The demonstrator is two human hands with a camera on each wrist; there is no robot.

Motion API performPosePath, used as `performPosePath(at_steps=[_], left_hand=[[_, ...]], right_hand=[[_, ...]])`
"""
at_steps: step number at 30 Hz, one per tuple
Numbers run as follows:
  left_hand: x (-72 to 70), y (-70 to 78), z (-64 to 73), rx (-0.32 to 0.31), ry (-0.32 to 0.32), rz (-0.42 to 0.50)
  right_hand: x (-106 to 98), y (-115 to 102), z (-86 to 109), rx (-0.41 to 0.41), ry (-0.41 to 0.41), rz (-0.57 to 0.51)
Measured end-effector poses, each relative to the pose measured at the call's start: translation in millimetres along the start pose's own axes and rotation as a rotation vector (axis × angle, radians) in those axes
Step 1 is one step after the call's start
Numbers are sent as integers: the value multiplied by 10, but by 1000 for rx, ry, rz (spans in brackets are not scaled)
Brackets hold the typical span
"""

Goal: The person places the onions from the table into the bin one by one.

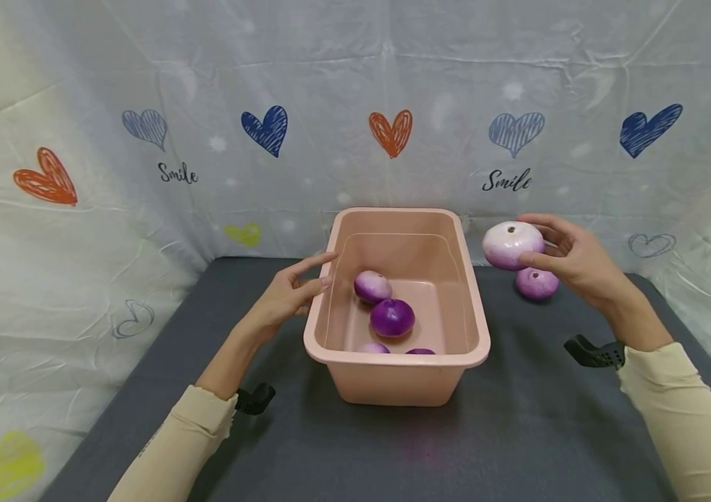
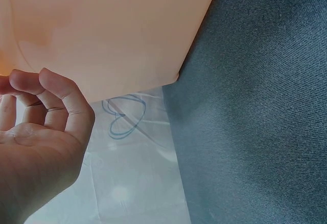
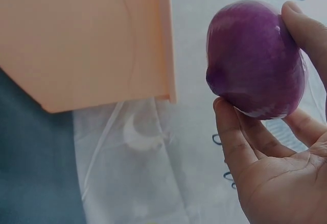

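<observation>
My right hand [image 1: 565, 254] holds a pale purple-white onion [image 1: 511, 245] between thumb and fingers, in the air right of the bin. In the right wrist view that onion [image 3: 258, 60] shows its purple side. Behind and below it, another purple onion [image 1: 537, 284] lies on the table. My left hand [image 1: 286, 296] rests its fingertips against the left rim of a pink plastic bin [image 1: 396, 359]. Inside the bin lie a two-toned onion [image 1: 372, 286] and a dark purple onion [image 1: 392, 318]. The front wall partly hides two more, a light onion [image 1: 373, 347] and a dark onion [image 1: 421, 351].
The dark grey table [image 1: 418, 453] carries the bin near its back edge. A pale curtain [image 1: 330, 181] printed with hearts and "Smile" hangs right behind and along both sides. Each wrist wears a black band, such as the right wristband [image 1: 594, 352].
</observation>
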State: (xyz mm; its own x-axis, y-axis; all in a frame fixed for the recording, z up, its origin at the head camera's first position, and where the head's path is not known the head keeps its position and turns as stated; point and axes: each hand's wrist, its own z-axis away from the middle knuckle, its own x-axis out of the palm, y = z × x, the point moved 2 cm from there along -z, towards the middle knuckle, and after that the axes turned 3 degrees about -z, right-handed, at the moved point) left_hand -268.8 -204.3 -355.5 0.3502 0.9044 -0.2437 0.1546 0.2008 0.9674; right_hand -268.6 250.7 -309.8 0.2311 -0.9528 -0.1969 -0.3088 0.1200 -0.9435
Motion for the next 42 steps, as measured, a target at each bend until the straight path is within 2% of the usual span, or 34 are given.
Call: performPosePath(at_steps=[6, 13, 23, 30, 42], left_hand=[[1, -5, -2, 1, 0, 1], [1, 3, -1, 0, 3, -5], [3, 7, 17, 3, 8, -21], [4, 20, 21, 2, 12, -30], [7, 19, 28, -16, 3, -9]], right_hand=[[69, -15, -64, -32, -28, -60], [169, -16, -141, -58, -58, -36], [358, -31, -231, -89, -94, -91], [468, -28, -265, -121, -153, -142], [530, -17, -274, -138, -222, -203]])
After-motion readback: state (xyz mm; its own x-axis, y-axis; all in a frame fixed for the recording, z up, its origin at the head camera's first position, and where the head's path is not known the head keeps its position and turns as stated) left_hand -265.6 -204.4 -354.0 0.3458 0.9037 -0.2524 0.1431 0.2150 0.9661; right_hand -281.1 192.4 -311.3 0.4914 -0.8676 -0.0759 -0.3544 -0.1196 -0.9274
